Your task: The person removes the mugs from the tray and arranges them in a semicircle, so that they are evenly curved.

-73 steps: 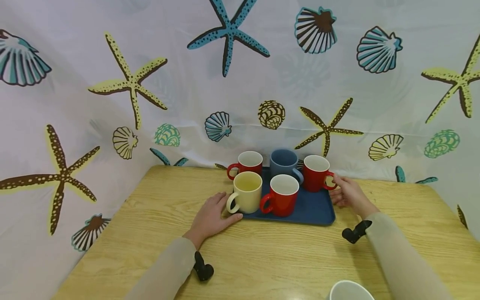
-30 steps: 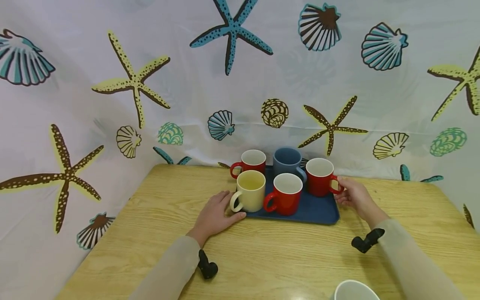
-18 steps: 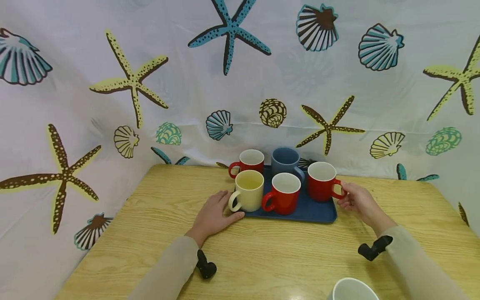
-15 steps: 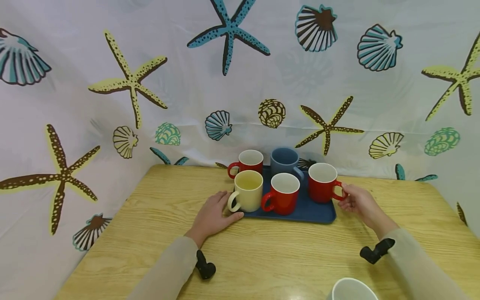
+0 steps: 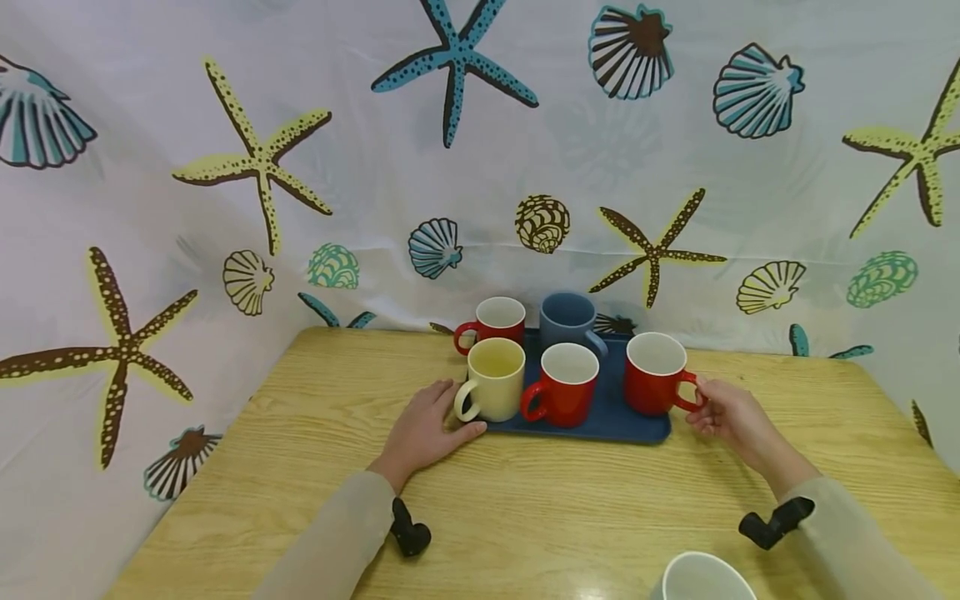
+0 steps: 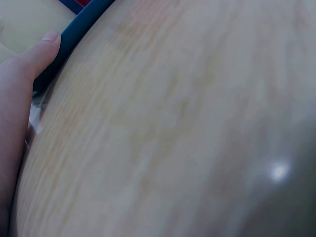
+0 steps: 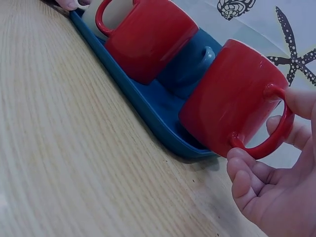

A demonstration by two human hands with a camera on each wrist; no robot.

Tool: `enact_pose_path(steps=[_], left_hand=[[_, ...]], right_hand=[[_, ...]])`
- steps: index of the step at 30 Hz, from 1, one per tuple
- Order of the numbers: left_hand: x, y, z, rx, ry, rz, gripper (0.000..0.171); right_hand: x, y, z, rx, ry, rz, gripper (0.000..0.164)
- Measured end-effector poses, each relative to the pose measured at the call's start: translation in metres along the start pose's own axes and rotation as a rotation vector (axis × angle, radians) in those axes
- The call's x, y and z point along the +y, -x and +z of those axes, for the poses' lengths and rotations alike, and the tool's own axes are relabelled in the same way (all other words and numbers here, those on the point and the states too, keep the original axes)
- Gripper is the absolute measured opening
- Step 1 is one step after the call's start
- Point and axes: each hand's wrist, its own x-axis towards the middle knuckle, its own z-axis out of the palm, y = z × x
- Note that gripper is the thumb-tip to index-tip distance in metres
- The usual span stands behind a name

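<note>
Right-end red mug point(image 5: 651, 385) has come from the back of the tray toward its front edge since the earlier frames, right hand point(image 5: 733, 423) travelling with it; left hand and the other mugs look unmoved.

Right hand first: thumb point(image 7: 300, 102) and index finger pinch the handle point(image 7: 287, 126), the other fingers point(image 7: 242, 186) curled in beneath its lower end. Mug stands nearly upright at the right end of the blue tray point(image 5: 618, 425); from where I stand, can't tell if its base touches.

Handling, my guess: glazed ceramic, stiff, fairly weighty for a pinch, glossy so a bit slippery, chips if knocked. Handle is the right place, but the weight hangs off to one side, so it may tip or swing; keep the thumb on top, lower fingers braced against the loop's foot. Failing that, palm round the body.

Next out: front red mug point(image 5: 573, 400) just beside it, gap between; blue mug point(image 5: 561, 333) behind; yellow mug point(image 5: 501, 392) and back red mug point(image 5: 508, 332) toward the left end.

Left hand point(image 5: 423, 435): fingers loosely extended, partly hidden, at the tray's left end, thumb on the front corner; no mug held. Pale mug point(image 5: 702, 579) on the wooden table point(image 5: 540, 508), cut off by the near edge of view.
</note>
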Motion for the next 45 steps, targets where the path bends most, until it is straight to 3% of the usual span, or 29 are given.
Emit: enact_pose_path(steps=[18, 28, 45], left_hand=[[0.003, -0.001, -0.005, 0.002, 0.012, -0.006, 0.09], [0.002, 0.0, -0.001, -0.003, 0.004, -0.009, 0.089], [0.004, 0.001, -0.002, -0.004, 0.009, -0.011, 0.089]], right_hand=[[-0.001, 0.032, -0.008, -0.111, -0.081, -0.053, 0.03], [0.004, 0.049, -0.006, -0.096, -0.015, -0.019, 0.03], [0.013, 0.068, -0.001, -0.194, -0.045, -0.074, 0.031]])
